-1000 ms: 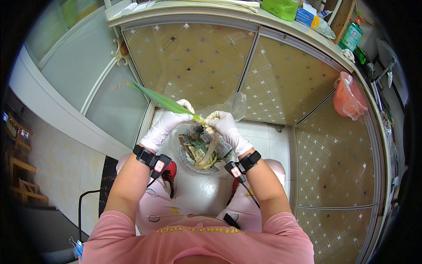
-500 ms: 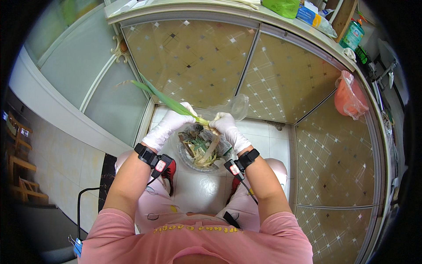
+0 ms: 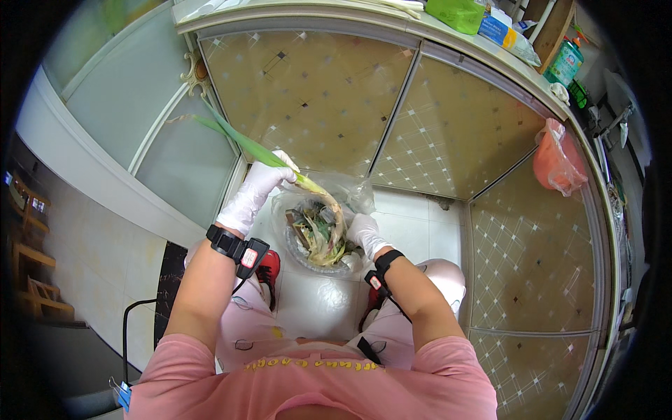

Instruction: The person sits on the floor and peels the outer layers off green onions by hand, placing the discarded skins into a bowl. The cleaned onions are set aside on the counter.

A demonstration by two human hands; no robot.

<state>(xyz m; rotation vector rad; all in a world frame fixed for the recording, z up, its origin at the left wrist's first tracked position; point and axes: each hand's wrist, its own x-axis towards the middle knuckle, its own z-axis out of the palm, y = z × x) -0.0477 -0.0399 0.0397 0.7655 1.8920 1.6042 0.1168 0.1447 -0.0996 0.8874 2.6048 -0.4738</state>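
My left hand (image 3: 264, 183), in a white glove, is closed around a long scallion (image 3: 255, 148). Its green leaves point up and left, and its pale lower end slants down to the right. A limp, brownish outer layer (image 3: 337, 215) hangs from that end over a round waste bin (image 3: 294, 260) lined with clear plastic. My right hand (image 3: 365, 234), gloved too, is at the bin's right rim, fingers closed against the lower part of this layer; the fingertips are partly hidden. Inside the bin lie pale and green vegetable scraps (image 3: 318, 245).
The bin stands on white floor tiles between my red shoes (image 3: 268, 269). Patterned cabinet doors (image 3: 308, 98) rise just beyond it, with a counter (image 3: 364, 19) above. A red plastic bag (image 3: 558, 161) hangs at the right, and a pale sliding door (image 3: 189, 154) is at the left.
My right hand has moved down and right, away from my left hand, toward the bin's rim. The outer layer now stretches down from the scallion. My left hand has shifted slightly up and left.
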